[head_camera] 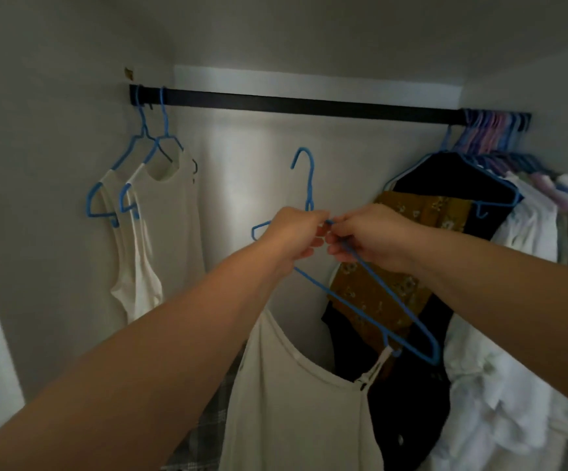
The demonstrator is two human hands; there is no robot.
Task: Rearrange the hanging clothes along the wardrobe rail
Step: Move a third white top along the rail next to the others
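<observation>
Both arms reach forward, left hand (294, 232) and right hand (366, 237) gripping the tilted blue hanger (382, 294) below the rail (309, 105).

Two bare forearms show, one from the lower left and one from the right edge, each ending in a bare hand. The left hand (291, 234) and the right hand (366, 237) wear no gloves. No sleeve covers either arm as far as the picture reaches, and the wrists carry no watch, band or bracelet. The fingers that show bear no rings. The fingernails are too small and too blurred to tell anything about.
</observation>
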